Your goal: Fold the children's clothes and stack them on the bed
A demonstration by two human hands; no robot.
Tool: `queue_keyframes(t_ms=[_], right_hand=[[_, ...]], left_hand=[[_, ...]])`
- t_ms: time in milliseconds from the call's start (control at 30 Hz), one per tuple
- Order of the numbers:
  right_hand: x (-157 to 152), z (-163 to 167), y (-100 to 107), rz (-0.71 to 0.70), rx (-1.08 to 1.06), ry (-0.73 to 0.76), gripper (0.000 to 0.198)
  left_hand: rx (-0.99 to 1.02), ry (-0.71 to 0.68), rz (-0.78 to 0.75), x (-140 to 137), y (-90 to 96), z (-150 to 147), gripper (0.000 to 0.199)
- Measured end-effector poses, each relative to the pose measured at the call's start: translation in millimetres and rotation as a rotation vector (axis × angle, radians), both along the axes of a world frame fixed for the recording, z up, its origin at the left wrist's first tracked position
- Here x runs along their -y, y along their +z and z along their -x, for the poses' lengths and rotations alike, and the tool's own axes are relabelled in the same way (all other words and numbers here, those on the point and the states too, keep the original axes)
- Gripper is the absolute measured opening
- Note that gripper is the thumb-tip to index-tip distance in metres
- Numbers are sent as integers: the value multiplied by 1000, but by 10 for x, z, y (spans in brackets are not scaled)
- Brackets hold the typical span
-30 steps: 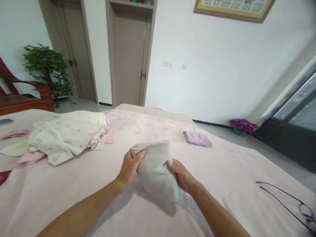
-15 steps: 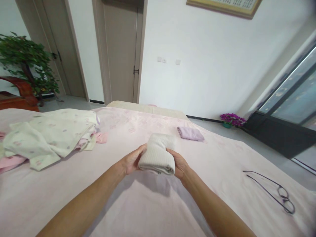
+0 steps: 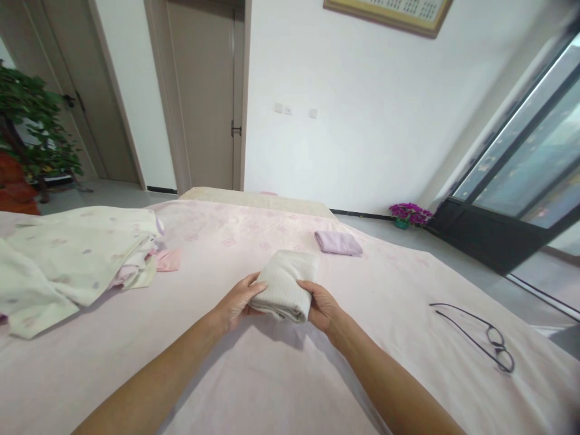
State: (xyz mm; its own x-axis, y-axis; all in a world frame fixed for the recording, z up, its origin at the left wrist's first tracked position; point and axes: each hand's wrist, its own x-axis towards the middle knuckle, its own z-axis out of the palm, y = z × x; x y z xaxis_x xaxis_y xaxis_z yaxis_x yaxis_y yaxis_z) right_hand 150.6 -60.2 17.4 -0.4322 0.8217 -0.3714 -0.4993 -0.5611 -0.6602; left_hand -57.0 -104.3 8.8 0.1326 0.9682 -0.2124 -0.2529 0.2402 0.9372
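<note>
A folded off-white ribbed cloth is held between my two hands, just over the pink bedsheet. My left hand grips its left side, thumb on top and the other fingers underneath. On the opposite side my right hand grips it the same way, thumb pressed on the upper face. The fingers under the cloth are mostly hidden. A folded lilac cloth lies flat beyond my right hand.
Left on the bed lies a loose heap of pale patterned fabric with a pink piece poking out. Black-framed eyeglasses rest at the right. Beyond the bed are a door, purple flowers and a leafy plant.
My view has turned a little to the right, so the surroundings shift left. Both hands keep hold of the off-white cloth, which looks slightly flatter now; my left thumb now lies over its top.
</note>
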Motion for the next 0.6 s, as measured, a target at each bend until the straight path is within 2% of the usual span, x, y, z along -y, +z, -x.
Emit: queue_keyframes(t_ms=[67, 200, 333, 400, 533, 600], right_hand=[[-59, -62, -60, 13, 12, -43, 46], [-308, -299, -164, -23, 54, -197, 46], [-760, -619, -164, -121, 85, -402, 47], [-1066, -769, -81, -178, 74, -524, 46], [-1767, -1032, 212, -303, 22, -784, 42], [-2090, -1144, 313, -333, 18, -841, 39]], left_hand=[[-166, 79, -107, -55, -101, 47, 63], [-722, 242, -342, -207, -395, 183, 56], [-1133, 251, -496, -277, -586, 222, 47], [-1239, 216, -548, -280, -611, 197, 45], [-1297, 175, -580, -288, -608, 161, 42], [-1305, 168, -589, -303, -612, 164, 40]])
